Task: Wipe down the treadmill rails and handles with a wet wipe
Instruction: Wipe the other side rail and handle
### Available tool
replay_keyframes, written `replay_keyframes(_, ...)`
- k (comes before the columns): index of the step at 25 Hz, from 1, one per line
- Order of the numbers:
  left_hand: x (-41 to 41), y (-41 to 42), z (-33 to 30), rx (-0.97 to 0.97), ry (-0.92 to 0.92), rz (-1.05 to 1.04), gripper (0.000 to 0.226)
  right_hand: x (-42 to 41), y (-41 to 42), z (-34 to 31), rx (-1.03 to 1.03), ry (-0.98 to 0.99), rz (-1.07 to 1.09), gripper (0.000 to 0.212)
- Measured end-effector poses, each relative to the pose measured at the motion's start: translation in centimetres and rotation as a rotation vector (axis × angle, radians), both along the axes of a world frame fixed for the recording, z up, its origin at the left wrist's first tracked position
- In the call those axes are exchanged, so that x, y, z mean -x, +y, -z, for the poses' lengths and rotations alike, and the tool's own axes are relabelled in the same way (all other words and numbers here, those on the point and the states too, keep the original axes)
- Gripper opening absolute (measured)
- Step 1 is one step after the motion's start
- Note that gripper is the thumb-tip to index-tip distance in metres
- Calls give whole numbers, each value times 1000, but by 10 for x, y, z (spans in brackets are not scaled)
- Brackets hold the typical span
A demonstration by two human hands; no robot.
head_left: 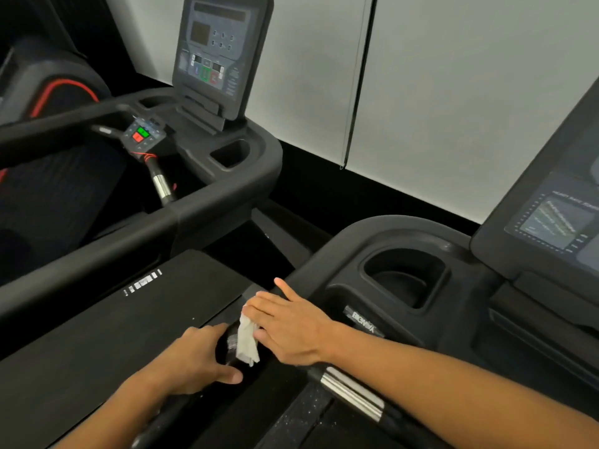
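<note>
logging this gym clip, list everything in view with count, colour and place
wet wipe: 1, white, crumpled on the near treadmill's left rail
near treadmill rail: 1, black, bottom centre
cup holder: 1, black, right of the wipe
pulse handle: 1, silver and black, bottom centre
near console: 1, dark grey, right edge
second treadmill console: 1, dark grey, upper left
start/stop buttons: 2, green and red, on the second treadmill
wall panels: white, behind
left hand: grip curled on the rail beside the wipe
right hand: flat, pressing the wipe
</note>
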State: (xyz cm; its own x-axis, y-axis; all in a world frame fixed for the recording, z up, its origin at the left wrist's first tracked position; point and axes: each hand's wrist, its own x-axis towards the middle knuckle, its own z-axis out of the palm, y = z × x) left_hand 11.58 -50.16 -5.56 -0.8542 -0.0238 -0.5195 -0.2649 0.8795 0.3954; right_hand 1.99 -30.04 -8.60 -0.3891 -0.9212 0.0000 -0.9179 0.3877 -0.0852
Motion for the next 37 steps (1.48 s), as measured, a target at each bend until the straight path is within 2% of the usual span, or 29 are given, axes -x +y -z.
replay_keyframes(4, 5, -3, 4, 11, -5, -10, 49, -15, -21, 13, 15, -49, 56, 61)
replay_keyframes(8, 3, -4, 7, -28, 16, -15, 67, 22, 1, 20, 6, 166, 61, 42)
replay_keyframes(10, 1, -5, 8, -57, 24, -17, 74, 61, 38, 8, -2, 231, 200, 40)
replay_keyframes(13, 3, -4, 9, -50, 19, -12, 84, 118, 112, -3, -53, 263, 507, 48)
replay_keyframes(17, 11, -3, 11, 16, 1, 29, 73, 168, 208, -7, -164, 188, 974, 47)
replay_keyframes(19, 14, -3, 10, 26, -28, 40, 72, 170, 223, -5, -184, 100, 1162, 55)
replay_keyframes(22, 18, -1, 7, 19, -50, 55, 65, 162, 216, -6, -224, 88, 1270, 60)
replay_keyframes(23, 18, 0, 5, 11, -52, 62, 63, 158, 204, -11, -210, 58, 1261, 62)
replay_keyframes(25, 15, 2, 2, -16, -55, 54, 61, 147, 161, -12, -119, 48, 1108, 62)
replay_keyframes(28, 13, 3, 1, 2, -26, 41, 59, 99, 70, -5, 25, 124, 722, 50)
replay_keyframes(31, 10, 4, 1, 62, 16, 40, 62, 11, 2, 13, 117, 124, 357, 44)
replay_keyframes(34, -3, 2, 3, 68, 49, -5, 57, -51, -21, 28, 151, -37, 254, 58)
replay_keyframes(37, -18, -1, 5, 88, 65, -72, 57, -29, -3, 23, 91, 66, 113, 57)
